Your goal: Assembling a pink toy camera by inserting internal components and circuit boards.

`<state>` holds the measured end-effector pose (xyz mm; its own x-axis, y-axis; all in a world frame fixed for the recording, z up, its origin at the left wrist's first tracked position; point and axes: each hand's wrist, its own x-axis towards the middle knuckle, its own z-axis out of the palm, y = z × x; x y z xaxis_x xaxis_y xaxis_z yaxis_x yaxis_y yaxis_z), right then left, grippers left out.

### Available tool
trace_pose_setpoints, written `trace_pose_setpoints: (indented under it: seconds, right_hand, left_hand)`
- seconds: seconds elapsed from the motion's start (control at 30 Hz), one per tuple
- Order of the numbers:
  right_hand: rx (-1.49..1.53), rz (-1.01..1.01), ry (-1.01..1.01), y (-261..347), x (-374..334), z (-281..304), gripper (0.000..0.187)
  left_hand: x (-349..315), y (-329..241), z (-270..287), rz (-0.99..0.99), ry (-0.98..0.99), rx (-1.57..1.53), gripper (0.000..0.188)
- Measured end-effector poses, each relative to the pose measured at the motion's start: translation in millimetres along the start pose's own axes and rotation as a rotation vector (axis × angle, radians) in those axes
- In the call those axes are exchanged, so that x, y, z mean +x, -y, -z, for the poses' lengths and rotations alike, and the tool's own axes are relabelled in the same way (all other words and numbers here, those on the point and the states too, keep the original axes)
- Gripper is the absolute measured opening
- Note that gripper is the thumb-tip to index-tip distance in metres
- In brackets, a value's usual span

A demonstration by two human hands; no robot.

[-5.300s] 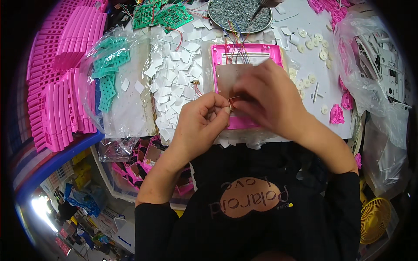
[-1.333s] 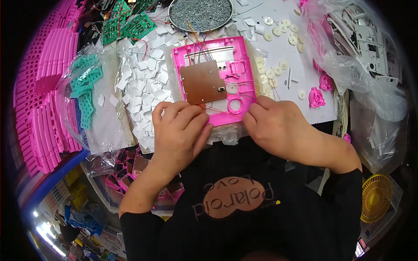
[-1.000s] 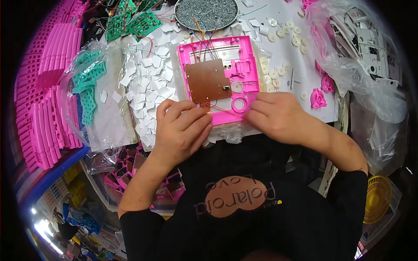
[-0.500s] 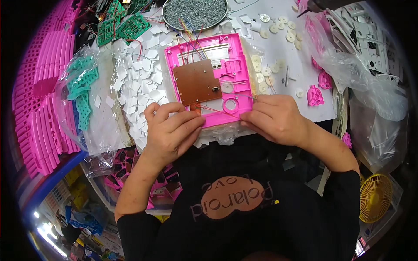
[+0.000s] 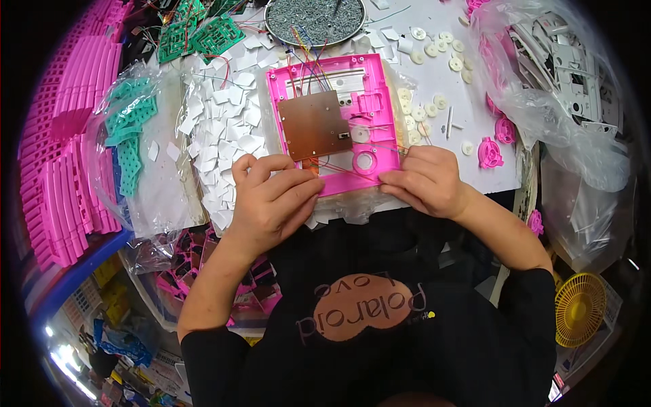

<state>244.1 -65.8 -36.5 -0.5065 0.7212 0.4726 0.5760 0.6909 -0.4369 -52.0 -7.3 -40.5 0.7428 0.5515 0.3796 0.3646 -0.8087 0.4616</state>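
Note:
A pink plastic casing [image 5: 342,184] lies in front of me on a clear plastic bag [image 5: 356,211]. Inside it sits a brown circuit board [image 5: 315,125] with coloured wires running from its top edge. My left hand [image 5: 274,197] has its fingers closed against the casing's near left corner. At the near right corner, my right hand [image 5: 430,178] pinches thin wires [image 5: 386,148] that stretch across the casing from the board's side. Its fingertips rest by the casing's edge. A pink ring [image 5: 365,161] and a small white disc [image 5: 360,134] show inside the casing.
Beyond the casing stands a round tray of screws [image 5: 315,34], with a dark thin tool tip [image 5: 338,8] above it. White pieces [image 5: 227,129] are scattered left; pale plastic wheels [image 5: 456,64] and a pink round part [image 5: 489,153] lie right. Green circuit boards [image 5: 217,37] sit far left.
The whole view has shifted slightly, so the casing appears a little to the right. The dark tool tip has gone from the upper right to over the screw tray. Both hands keep their holds.

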Motion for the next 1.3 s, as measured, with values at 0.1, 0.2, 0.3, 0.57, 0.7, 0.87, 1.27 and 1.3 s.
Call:
trace_pose_setpoints:
  seconds: [0.1,0.2,0.3,0.57,0.7,0.87,1.27,1.3]
  right_hand:
    - [-0.036,-0.049,0.041,5.6,6.2,4.2,0.018]
    - [0.010,-0.168,0.160,2.2,18.2,9.4,0.018]
    - [0.025,-0.192,0.167,0.5,14.3,9.2,0.019]
    - [-0.013,-0.079,0.159,4.5,10.2,3.9,0.020]
    - [0.012,-0.059,0.069,6.1,6.6,-0.3,0.018]
    - [0.099,-0.105,-0.017,-3.6,-9.0,-3.9,0.017]
    - [0.222,-0.221,-0.069,-2.7,-15.3,-8.4,0.014]
    - [0.251,-0.248,-0.028,-2.5,-15.0,-5.6,0.014]
  left_hand:
    - [1.0,0.7,-1.0,-0.009,0.002,-0.007,0.035]
    - [0.2,2.0,-1.1,0.003,0.010,-0.010,0.034]
    - [-0.8,-0.6,1.2,0.016,0.008,-0.005,0.034]
    - [-0.2,-0.9,0.7,0.018,0.020,0.003,0.034]
    - [-1.0,1.1,0.6,0.023,0.019,-0.009,0.034]
    - [-1.6,-1.5,0.9,0.026,0.017,0.012,0.033]
    - [27.5,-47.8,-23.8,-0.034,0.209,0.033,0.064]
    - [26.3,-47.2,-24.1,-0.040,0.213,0.040,0.064]
